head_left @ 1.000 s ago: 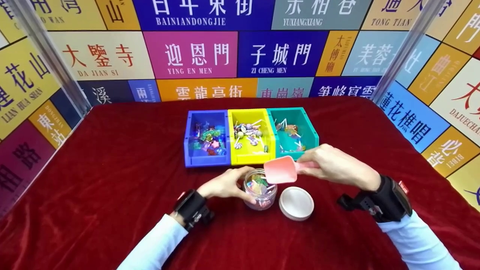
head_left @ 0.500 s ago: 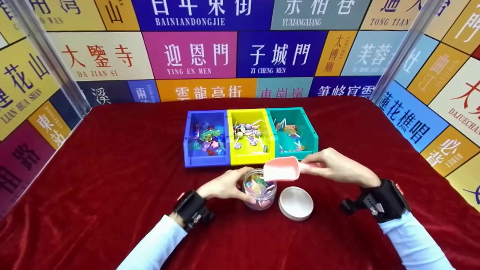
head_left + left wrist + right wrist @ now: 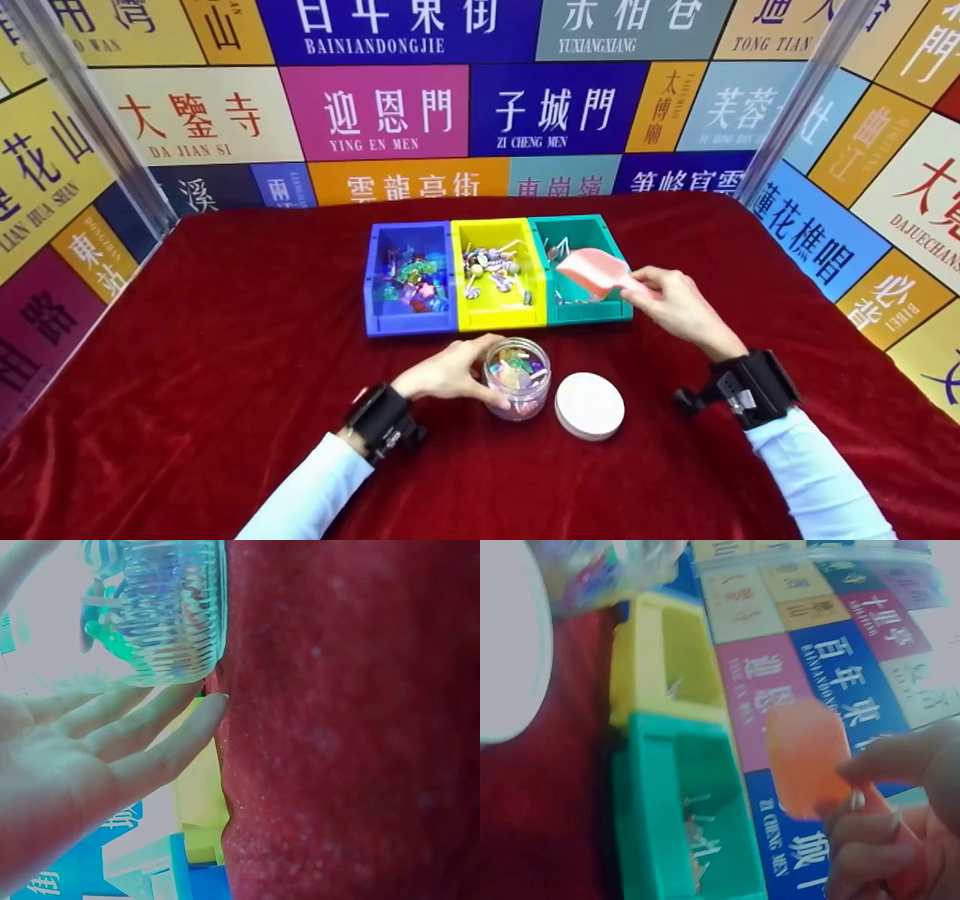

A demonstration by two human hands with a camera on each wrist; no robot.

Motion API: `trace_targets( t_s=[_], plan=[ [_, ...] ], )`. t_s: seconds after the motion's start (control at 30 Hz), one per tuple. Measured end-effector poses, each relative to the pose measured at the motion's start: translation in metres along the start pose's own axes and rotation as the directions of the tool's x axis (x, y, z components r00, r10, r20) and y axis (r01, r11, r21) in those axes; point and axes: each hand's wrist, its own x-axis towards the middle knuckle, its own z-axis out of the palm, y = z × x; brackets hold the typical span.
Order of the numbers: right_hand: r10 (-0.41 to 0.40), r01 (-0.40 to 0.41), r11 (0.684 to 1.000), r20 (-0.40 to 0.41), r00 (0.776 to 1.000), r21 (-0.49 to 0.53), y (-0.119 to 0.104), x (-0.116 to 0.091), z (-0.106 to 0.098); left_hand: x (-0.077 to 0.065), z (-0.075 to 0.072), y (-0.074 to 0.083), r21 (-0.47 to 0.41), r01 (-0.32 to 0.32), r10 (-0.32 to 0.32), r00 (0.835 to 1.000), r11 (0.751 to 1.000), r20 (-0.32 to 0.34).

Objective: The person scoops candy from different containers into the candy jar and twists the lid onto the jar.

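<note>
My left hand holds a clear jar from the left, thumb on the near side and fingers on the far side. Wrapped sweets and white lollipop sticks fill much of the jar, which stands uncovered. In the left wrist view its ribbed wall rests against the fingers. My right hand grips the handle of a pink scoop, whose bowl hangs over the teal bin. The scoop looks blurred in the right wrist view, and I see no sweets in it.
A white round lid lies right of the jar. Behind stand joined bins: blue with shiny coloured sweets, yellow with lollipops, and the teal one with some lollipops. Dark red cloth covers the table, with printed panels around it.
My right hand has carried the scoop from above the jar away and to the right, over the teal bin. The left hand keeps its hold on the jar.
</note>
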Motion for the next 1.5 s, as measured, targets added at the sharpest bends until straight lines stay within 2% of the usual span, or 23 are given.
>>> trace_targets(
  t_s=[0.13, 0.47, 0.63, 0.87, 1.0, 1.17, 1.37, 1.43, 1.5],
  plan=[
    [0.02, -0.025, 0.995, -0.052, 0.998, -0.099, 0.009, 0.007, 0.011, 0.0, 0.0, 0.0, -0.006, 0.019, -0.019, 1.0, 1.0, 0.006],
    [0.088, -0.093, 0.967, -0.034, 0.996, -0.236, 0.016, 0.022, 0.037, 0.0, 0.002, 0.001, 0.008, 0.023, -0.023, 1.0, 1.0, 0.003],
    [0.141, -0.141, 0.954, -0.017, 0.99, -0.265, 0.017, 0.026, 0.044, 0.0, 0.003, 0.001, -0.005, 0.039, -0.039, 0.999, 0.999, 0.009],
    [0.159, -0.161, 0.929, -0.034, 0.987, -0.333, 0.021, 0.028, 0.048, 0.0, 0.001, 0.0, -0.003, 0.039, -0.039, 0.999, 0.999, 0.009],
    [0.141, -0.143, 0.922, -0.032, 0.989, -0.36, 0.021, 0.028, 0.049, 0.0, 0.0, 0.001, 0.002, 0.032, -0.032, 0.999, 0.999, 0.011],
    [0.13, -0.116, 0.923, 0.013, 0.991, -0.367, 0.02, 0.026, 0.047, 0.0, 0.0, 0.001, -0.002, 0.033, -0.033, 0.999, 0.999, 0.009],
    [0.134, -0.113, 0.915, 0.027, 0.991, -0.388, 0.009, 0.017, 0.035, 0.0, 0.0, 0.0, 0.001, 0.037, -0.037, 0.999, 0.999, 0.006],
    [0.094, -0.09, 0.907, -0.011, 0.996, -0.411, 0.001, 0.009, 0.03, 0.001, 0.0, 0.001, -0.002, 0.039, -0.039, 0.999, 0.999, 0.004],
    [0.016, -0.037, 0.902, -0.052, 0.999, -0.431, -0.009, 0.0, 0.026, 0.001, 0.0, 0.001, -0.007, 0.042, -0.042, 0.999, 0.999, 0.005]
  ],
)
